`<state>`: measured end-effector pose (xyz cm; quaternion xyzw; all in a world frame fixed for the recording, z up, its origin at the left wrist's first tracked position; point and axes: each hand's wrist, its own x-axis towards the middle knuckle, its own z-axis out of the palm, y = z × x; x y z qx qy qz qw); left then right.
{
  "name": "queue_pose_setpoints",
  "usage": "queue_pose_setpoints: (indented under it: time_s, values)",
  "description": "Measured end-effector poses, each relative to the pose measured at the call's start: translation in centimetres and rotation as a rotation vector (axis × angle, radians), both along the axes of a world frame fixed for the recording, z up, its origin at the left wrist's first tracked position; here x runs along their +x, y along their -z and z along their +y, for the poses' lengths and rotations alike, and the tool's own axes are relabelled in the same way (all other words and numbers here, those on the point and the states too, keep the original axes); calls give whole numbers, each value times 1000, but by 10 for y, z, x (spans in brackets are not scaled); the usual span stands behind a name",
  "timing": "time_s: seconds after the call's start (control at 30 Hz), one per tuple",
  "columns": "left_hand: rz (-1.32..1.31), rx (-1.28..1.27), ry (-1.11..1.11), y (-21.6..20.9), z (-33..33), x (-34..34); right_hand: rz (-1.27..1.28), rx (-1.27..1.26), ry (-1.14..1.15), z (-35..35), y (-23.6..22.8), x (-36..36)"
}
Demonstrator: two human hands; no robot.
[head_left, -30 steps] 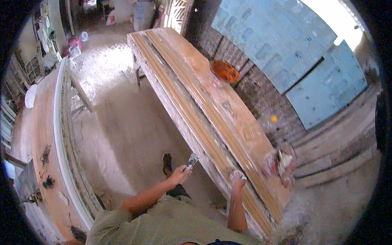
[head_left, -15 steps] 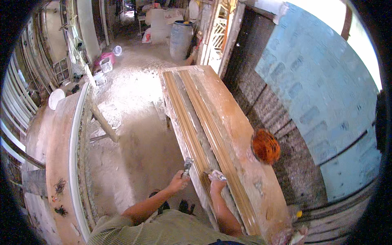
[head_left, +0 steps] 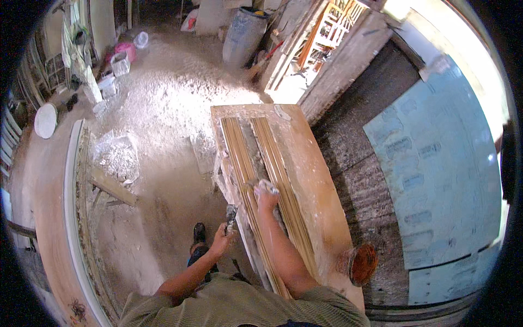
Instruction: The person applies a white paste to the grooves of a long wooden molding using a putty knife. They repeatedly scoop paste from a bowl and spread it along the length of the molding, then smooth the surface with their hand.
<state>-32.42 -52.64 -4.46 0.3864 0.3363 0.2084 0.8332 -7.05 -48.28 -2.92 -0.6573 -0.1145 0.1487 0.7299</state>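
Note:
Two long brown grooved mouldings, the left one and the right one, lie side by side along a worn wooden bench. My left hand is closed round what looks like a putty knife, its grey-smeared blade pointing up beside the bench's left edge. Reaching over the left moulding, my right hand is closed on a small whitish, smeared object that I cannot make out. Its edge meets the moulding or lies just above it.
An orange-brown round tub is at the bench's right edge. Another bench with a white rim runs along the left. A blue drum and a white bucket stand farther off. Blue sheeting covers the right wall.
I have moved forward along the bench. My right hand has gone farther up the left moulding. My left hand still holds the putty knife, and the tub now appears lower in view.

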Motion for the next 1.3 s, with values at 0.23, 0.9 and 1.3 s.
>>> queue_pose_setpoints:
  time_s: [0.23, 0.9, 1.3]
  values:
    - [41, 38, -69, -3, 83, 6, -100, -226, -168, 219, -21, 85]
    - [-67, 96, -57, -46, 30, 29, -571, -686, 72, 143, -85, 22]
    - [104, 163, -132, -30, -268, -68, -456, -528, -66, -226, -54, -69]
